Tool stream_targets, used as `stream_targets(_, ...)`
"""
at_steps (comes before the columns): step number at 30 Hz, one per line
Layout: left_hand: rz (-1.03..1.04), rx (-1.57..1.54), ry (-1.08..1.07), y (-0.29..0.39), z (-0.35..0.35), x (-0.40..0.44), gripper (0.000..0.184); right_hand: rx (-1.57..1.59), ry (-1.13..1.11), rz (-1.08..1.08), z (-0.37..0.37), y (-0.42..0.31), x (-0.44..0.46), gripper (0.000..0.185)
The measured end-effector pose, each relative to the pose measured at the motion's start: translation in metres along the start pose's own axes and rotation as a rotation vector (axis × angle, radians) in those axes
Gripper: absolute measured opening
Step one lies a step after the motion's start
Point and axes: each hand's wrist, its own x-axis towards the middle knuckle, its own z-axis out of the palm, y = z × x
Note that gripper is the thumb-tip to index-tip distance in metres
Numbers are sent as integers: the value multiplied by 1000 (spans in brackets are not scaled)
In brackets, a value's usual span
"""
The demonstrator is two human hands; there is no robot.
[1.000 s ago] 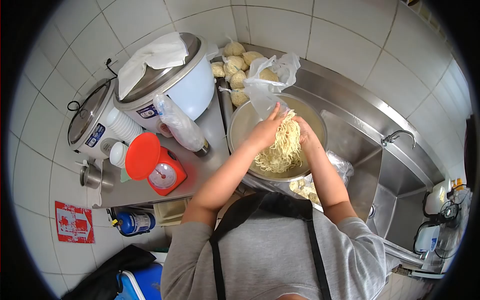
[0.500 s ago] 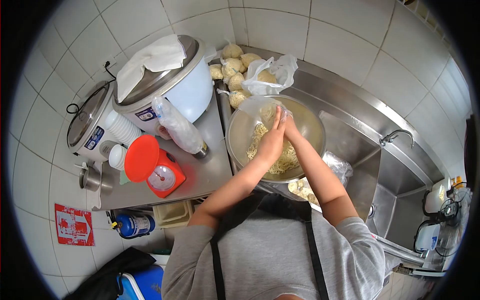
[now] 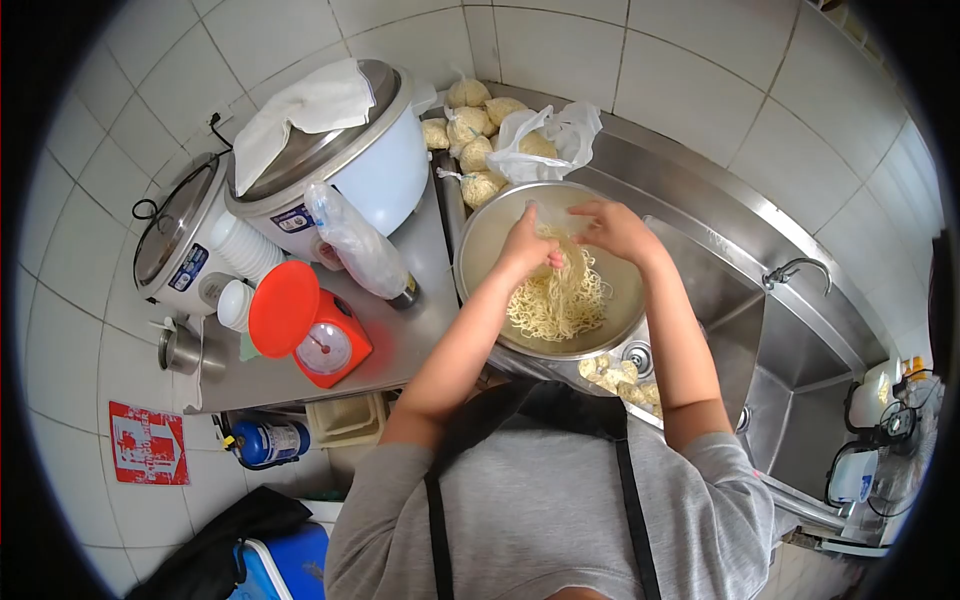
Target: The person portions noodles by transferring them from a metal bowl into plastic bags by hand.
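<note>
Pale noodles (image 3: 560, 318) lie in a loose pile in a large metal bowl (image 3: 480, 250). A bundle of strands hangs upright from between my hands to the pile, slightly blurred. My left hand (image 3: 528, 245) is over the bowl's left half, its fingers curled against the bundle and its thumb raised. On the other side, my right hand (image 3: 617, 232) is above the bowl with fingers bent and apart, their tips pointing toward the strands. The plastic bag from earlier cannot be made out clearly.
Several tied bags of noodles (image 3: 470, 125) and a white plastic bag (image 3: 575, 140) sit behind the bowl. To the left are a red scale (image 3: 325, 345), a wrapped bottle-like roll (image 3: 360, 245) and a large cooker (image 3: 385, 180). A sink (image 3: 730, 350) lies to the right.
My hands were pressed together around a clear bag over the bowl; now they are apart. Noodles hang between them, and the pile looks larger. The clear plastic beside the bowl no longer shows.
</note>
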Motion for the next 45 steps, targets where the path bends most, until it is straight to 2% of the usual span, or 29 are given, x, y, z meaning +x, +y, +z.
stream_targets(2, 34, -16, -15, 23, -1, -5, 80, -256, 34, 133, 0, -1, -21, 68)
stream_targets(4, 105, -41, -20, 52, -1, -14, 77, -279, 219, 61, 60, 50, -15, 67)
stream_targets(6, 159, -110, -13, 73, -3, -18, 77, -86, 238, 113, 75, 41, -16, 61)
stream_targets(8, 234, -183, -45, 88, -10, -19, 78, 321, 70, 281, 76, 13, -16, 51)
stream_targets(11, 188, -100, 6, 93, -24, -19, 77, 824, 97, 184, 70, 28, 2, 36)
stream_targets(13, 175, -25, -21, 94, -31, -22, 76, 1086, 255, 38, 50, 6, 6, 32)
stream_targets(15, 147, 87, -58, 92, -34, -24, 76, 1153, 197, -110, 17, -20, 5, 33)
stream_targets(18, 115, 62, -184, 85, -28, -25, 74, 1148, 224, -228, 14, -24, 21, 29)
stream_targets(21, 150, 38, -201, 80, -21, -28, 72, 819, 166, -148, 34, -31, 25, 22)
stream_targets(24, 77, 188, -285, 54, -21, -24, 71, -132, -66, -1, 35, -33, 32, 18)
stream_targets(27, 52, 176, -315, 29, -5, -23, 72, -337, -329, -186, 50, 2, 44, 22)
stream_targets(28, 28, 165, -295, 19, -4, -16, 72, -306, -416, -201, 49, 12, 47, 29)
stream_targets(31, -60, 157, -192, 6, -11, -5, 73, -351, -172, -135, 22, -4, 27, 36)
stream_targets(33, -89, 166, -163, 11, -17, -6, 73, -313, -66, -91, 0, -10, 15, 52)
stream_targets(35, -20, 110, -193, 19, -17, -5, 72, -350, 44, -4, -5, -8, -1, 66)
stream_targets(36, 13, 84, -212, 26, -15, -8, 72, -409, -13, 106, 7, 7, 2, 86)
stream_targets(39, 131, -8, -215, 51, -4, -21, 70, -144, -9, 173, 51, 40, -1, 95)
stream_targets(40, 150, -4, -194, 61, -3, -24, 70, 117, 15, -164, 64, 57, 2, 73)
stream_targets(43, 175, 61, -119, 77, -14, -27, 68, 571, 25, 239, 61, 47, 7, 45)
stream_targets(44, 156, 116, -96, 79, -21, -26, 67, 579, 158, 247, 54, 43, 7, 27)
stream_targets(45, 135, 173, -77, 79, -24, -25, 66, 680, 188, 198, 43, 33, 5, 26)
